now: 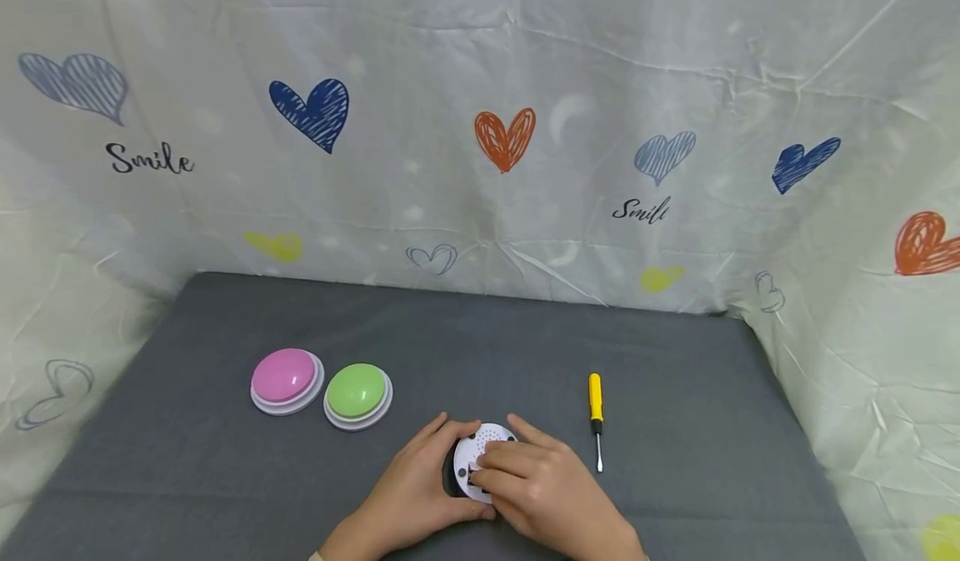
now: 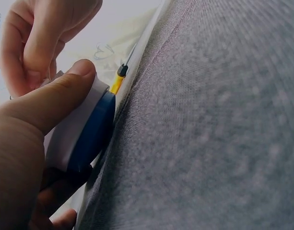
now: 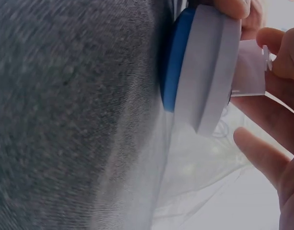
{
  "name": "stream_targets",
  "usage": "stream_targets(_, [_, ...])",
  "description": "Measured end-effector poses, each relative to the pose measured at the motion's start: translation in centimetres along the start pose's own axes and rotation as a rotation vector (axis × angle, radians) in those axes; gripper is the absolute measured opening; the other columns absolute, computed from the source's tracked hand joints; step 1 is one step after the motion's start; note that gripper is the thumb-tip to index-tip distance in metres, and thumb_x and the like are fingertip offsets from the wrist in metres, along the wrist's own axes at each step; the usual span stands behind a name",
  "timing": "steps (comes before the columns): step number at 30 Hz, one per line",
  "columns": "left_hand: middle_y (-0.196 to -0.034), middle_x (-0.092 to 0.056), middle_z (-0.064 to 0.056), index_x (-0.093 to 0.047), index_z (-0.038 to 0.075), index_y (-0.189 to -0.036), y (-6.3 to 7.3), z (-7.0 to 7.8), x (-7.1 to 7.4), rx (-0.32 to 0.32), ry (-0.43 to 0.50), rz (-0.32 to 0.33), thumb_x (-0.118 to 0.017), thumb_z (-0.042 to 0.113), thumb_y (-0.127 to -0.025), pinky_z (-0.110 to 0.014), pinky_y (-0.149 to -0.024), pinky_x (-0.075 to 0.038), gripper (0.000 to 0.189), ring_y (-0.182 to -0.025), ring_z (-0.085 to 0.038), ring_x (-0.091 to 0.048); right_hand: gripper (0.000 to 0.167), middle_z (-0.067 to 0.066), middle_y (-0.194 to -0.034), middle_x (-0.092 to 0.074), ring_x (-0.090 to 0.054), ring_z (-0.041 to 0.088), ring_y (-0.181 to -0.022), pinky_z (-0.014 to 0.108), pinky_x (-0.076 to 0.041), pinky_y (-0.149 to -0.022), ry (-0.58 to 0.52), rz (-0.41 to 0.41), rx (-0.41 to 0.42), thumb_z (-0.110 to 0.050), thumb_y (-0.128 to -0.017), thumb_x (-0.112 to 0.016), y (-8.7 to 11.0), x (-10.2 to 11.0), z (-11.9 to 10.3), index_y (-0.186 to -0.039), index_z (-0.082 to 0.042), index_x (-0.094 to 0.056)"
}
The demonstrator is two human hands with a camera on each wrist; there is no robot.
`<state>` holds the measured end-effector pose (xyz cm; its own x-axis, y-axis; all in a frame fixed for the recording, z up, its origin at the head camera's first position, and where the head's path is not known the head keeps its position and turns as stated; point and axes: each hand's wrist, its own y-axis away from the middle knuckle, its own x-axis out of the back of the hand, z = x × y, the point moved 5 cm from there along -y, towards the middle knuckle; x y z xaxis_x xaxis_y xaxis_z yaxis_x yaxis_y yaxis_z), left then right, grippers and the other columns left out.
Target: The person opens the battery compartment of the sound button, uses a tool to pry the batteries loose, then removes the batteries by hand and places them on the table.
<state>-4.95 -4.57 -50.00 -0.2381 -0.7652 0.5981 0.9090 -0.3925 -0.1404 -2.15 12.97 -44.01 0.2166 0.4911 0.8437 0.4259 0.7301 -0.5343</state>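
A round push button (image 1: 487, 436) lies upside down on the dark cloth, its white underside with speaker holes and dark feet facing up. Its blue dome (image 3: 179, 57) points down at the cloth. My left hand (image 1: 412, 484) grips the white rim from the left, thumb at the near edge and fingers at the far side. Over the underside, my right hand (image 1: 546, 488) pinches a small white battery cover (image 3: 250, 69), which stands upright out of the base. A dark battery slot shows under the right fingers, partly hidden by them.
To the left, a pink push button (image 1: 283, 376) and a green push button (image 1: 357, 391) sit dome up. A screwdriver (image 1: 596, 403) with a yellow handle lies to the right, its tip toward me. A patterned white curtain (image 1: 420, 186) hangs behind the table.
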Motion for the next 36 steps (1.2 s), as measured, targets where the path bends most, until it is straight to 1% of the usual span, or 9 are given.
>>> stream_targets(6, [-0.144,-0.068,0.006,-0.066,0.021,-0.145,0.0,-0.1,-0.1,0.013,0.008,-0.005,-0.103,0.057,-0.068,-0.071,-0.112,-0.046,0.093,-0.148,-0.050,-0.048,0.028,-0.010,-0.112,-0.079,-0.073,0.004,-0.109,0.049,-0.052,-0.115,0.007,-0.045,-0.030,-0.007,-0.087,-0.078,0.1,0.4,0.1,-0.113,-0.017,-0.083])
stream_targets(10, [-0.144,-0.069,0.006,-0.066,0.020,-0.145,0.0,-0.2,-0.1,0.020,0.005,-0.006,-0.105,0.053,-0.067,-0.070,-0.113,-0.046,0.093,-0.149,-0.048,-0.048,0.037,-0.010,-0.120,-0.079,-0.072,0.003,-0.117,0.046,-0.051,-0.117,-0.057,-0.125,-0.126,-0.003,-0.089,-0.080,0.4,0.8,0.6,-0.123,-0.018,-0.081])
stream_targets(12, [-0.144,-0.068,0.006,-0.066,0.020,-0.146,0.0,-0.2,-0.1,0.030,0.013,-0.010,-0.105,0.052,-0.067,-0.070,-0.114,-0.045,0.094,-0.150,-0.048,-0.048,0.038,-0.011,-0.122,-0.079,-0.071,0.001,-0.119,0.045,-0.051,-0.117,-0.088,-0.143,-0.172,-0.001,-0.091,-0.080,0.4,1.0,0.8,-0.125,-0.019,-0.081])
stream_targets(14, [-0.144,-0.068,0.007,-0.066,0.022,-0.146,0.0,-0.2,-0.1,0.042,0.023,-0.015,-0.105,0.053,-0.067,-0.070,-0.114,-0.044,0.094,-0.151,-0.048,-0.047,0.036,-0.011,-0.122,-0.079,-0.071,0.000,-0.118,0.045,-0.053,-0.115,-0.128,-0.136,-0.212,0.000,-0.093,-0.081,0.5,1.3,1.1,-0.124,-0.019,-0.081])
stream_targets(19, [-0.145,-0.067,0.008,-0.065,0.024,-0.147,-0.1,-0.3,-0.2,0.054,0.037,-0.025,-0.103,0.058,-0.067,-0.071,-0.115,-0.043,0.095,-0.152,-0.048,-0.045,0.029,-0.012,-0.116,-0.080,-0.074,0.000,-0.110,0.045,-0.057,-0.109,-0.155,-0.095,-0.261,-0.001,-0.093,-0.085,0.7,1.9,1.7,-0.116,-0.019,-0.082])
stream_targets(21, [-0.145,-0.067,0.007,-0.065,0.023,-0.147,-0.2,-0.3,-0.2,0.052,0.040,-0.028,-0.103,0.058,-0.067,-0.072,-0.116,-0.042,0.096,-0.152,-0.048,-0.044,0.027,-0.011,-0.118,-0.080,-0.073,0.003,-0.113,0.043,-0.057,-0.109,-0.136,-0.085,-0.276,-0.003,-0.092,-0.087,0.9,2.1,2.0,-0.114,-0.019,-0.083])
stream_targets(28, [-0.145,-0.067,0.006,-0.065,0.022,-0.148,-0.3,-0.3,-0.2,0.050,0.044,-0.034,-0.104,0.056,-0.067,-0.072,-0.117,-0.041,0.096,-0.152,-0.048,-0.043,0.024,-0.006,-0.140,-0.072,-0.067,0.014,-0.132,0.035,-0.056,-0.109,-0.082,-0.051,-0.326,-0.006,-0.088,-0.092,1.4,3.0,2.9,-0.108,-0.018,-0.083])
stream_targets(32, [-0.144,-0.067,0.007,-0.065,0.024,-0.147,-0.2,-0.4,-0.3,0.056,0.043,-0.033,-0.104,0.057,-0.066,-0.072,-0.116,-0.042,0.096,-0.152,-0.048,-0.044,0.023,-0.004,-0.136,-0.074,-0.068,0.016,-0.128,0.034,-0.058,-0.105,-0.073,-0.027,-0.320,-0.005,-0.087,-0.093,1.6,3.2,3.4,-0.104,-0.015,-0.082])
stream_targets(36, [-0.143,-0.068,0.008,-0.066,0.026,-0.146,-0.3,-0.4,-0.2,0.058,0.038,-0.028,-0.104,0.057,-0.065,-0.071,-0.116,-0.043,0.095,-0.152,-0.047,-0.044,0.021,-0.003,-0.130,-0.075,-0.069,0.017,-0.123,0.033,-0.059,-0.101,-0.018,-0.034,-0.325,-0.006,-0.086,-0.094,2.1,3.3,4.1,-0.102,-0.014,-0.082])
